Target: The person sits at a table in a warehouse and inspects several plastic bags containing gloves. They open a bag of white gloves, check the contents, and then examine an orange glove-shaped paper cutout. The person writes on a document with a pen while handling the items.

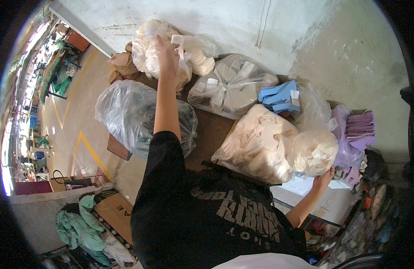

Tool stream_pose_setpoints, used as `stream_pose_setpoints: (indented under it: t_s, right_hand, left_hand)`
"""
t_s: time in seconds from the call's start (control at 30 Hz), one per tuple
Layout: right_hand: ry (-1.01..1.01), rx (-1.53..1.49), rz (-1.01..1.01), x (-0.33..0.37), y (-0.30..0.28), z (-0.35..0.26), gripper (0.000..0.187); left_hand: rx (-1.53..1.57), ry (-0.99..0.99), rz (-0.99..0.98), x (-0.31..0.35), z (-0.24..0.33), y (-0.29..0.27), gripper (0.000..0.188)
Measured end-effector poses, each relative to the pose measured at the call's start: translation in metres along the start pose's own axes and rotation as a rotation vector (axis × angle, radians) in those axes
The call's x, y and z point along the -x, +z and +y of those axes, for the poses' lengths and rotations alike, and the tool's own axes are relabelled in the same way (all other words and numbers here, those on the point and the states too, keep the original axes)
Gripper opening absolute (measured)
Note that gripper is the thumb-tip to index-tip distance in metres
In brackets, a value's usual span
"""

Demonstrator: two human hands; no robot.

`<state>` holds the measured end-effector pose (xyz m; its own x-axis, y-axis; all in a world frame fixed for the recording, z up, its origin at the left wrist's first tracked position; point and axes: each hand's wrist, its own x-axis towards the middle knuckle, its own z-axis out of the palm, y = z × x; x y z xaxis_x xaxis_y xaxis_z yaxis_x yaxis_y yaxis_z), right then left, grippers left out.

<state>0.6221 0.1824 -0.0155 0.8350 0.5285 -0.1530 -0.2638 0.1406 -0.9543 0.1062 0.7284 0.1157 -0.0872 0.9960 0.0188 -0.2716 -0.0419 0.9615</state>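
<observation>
Two see-through plastic bags of cream pieces are by the person's hands. One, a big lumpy bag [146,51], sits at the far left end of the flat brown table [209,130], close to the pale wall [225,22]. The other, a round, puffy bag [312,148], sits at the near right, just beside a wide, see-through bag of folded cream pieces [260,139]. The left hand [168,56] is stretched far out over the lumpy bag, with one finger poking out. I cannot tell if it has hold of any plastic. The right hand [324,177] is at the low right edge of the round bag, and its fingers seem to touch it. I cannot tell how tight they are, since the bag hides part of them. My guess is that the step now is reaching for the bags and steadying them. The next move seems to call for a good handful of plastic and a gentle pull, so the thin bags do not rip.
</observation>
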Motion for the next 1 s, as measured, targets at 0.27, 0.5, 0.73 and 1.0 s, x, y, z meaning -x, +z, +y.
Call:
stream_pose_setpoints:
  t_s: [0.27,0.5,0.73,1.0]
  right_hand:
    - [-0.068,-0.060,-0.027,0.058,0.074,-0.058,0.019]
    - [-0.173,0.031,-0.306,0.113,0.158,-0.090,0.026]
    - [-0.295,0.333,-0.848,0.168,0.234,-0.111,0.006]
    - [-0.415,0.378,-0.593,0.132,0.195,-0.117,0.011]
  left_hand:
    - [-0.519,-0.072,-1.092,0.126,-0.046,0.037,0.063]
    - [-0.001,-0.187,-1.333,0.316,-0.066,0.096,0.109]
    - [0.601,-0.567,-0.813,0.327,-0.095,0.079,0.110]
    - [0.740,-0.344,-0.516,0.222,-0.054,0.022,0.088]
